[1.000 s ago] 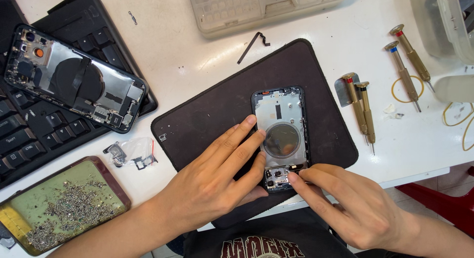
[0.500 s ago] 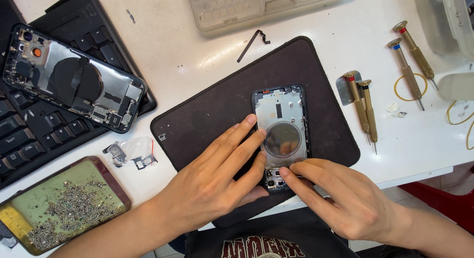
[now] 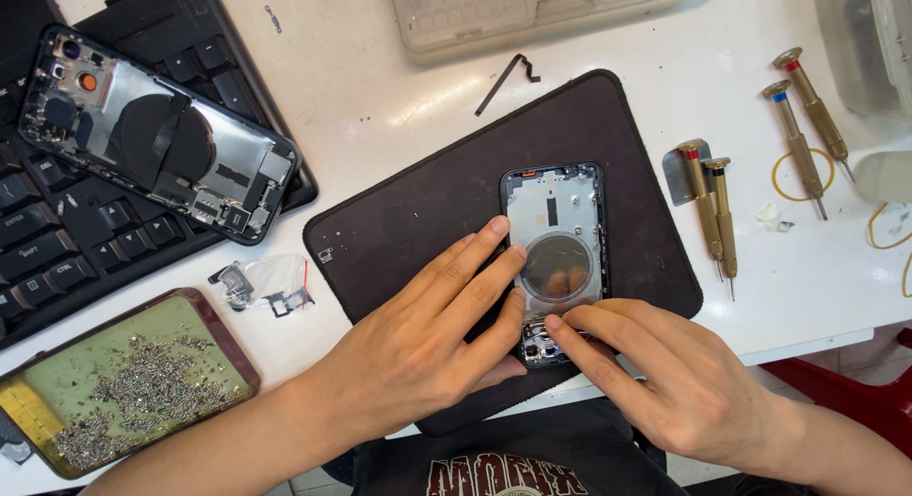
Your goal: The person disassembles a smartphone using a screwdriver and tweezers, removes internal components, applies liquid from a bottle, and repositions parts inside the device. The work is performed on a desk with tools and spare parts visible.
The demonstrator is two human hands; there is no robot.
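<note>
The open phone housing [image 3: 556, 258] is lying flat on the dark work mat [image 3: 427, 211], its long axis running away from the person, the camera end pointing back toward them at the mat's near edge. The left hand [image 3: 427, 349] is lying flat with fingers spread loosely, bracing the housing's left side. The right hand [image 3: 665, 382] is resting at the near end, its fingers [image 3: 570, 327] drawn together and pressing onto the small parts there (whether they are pinching anything cannot be told). Compared with a second ago, the right hand's fingertips have slid leftward across the housing's bottom end, while the left hand is staying put.
</note>
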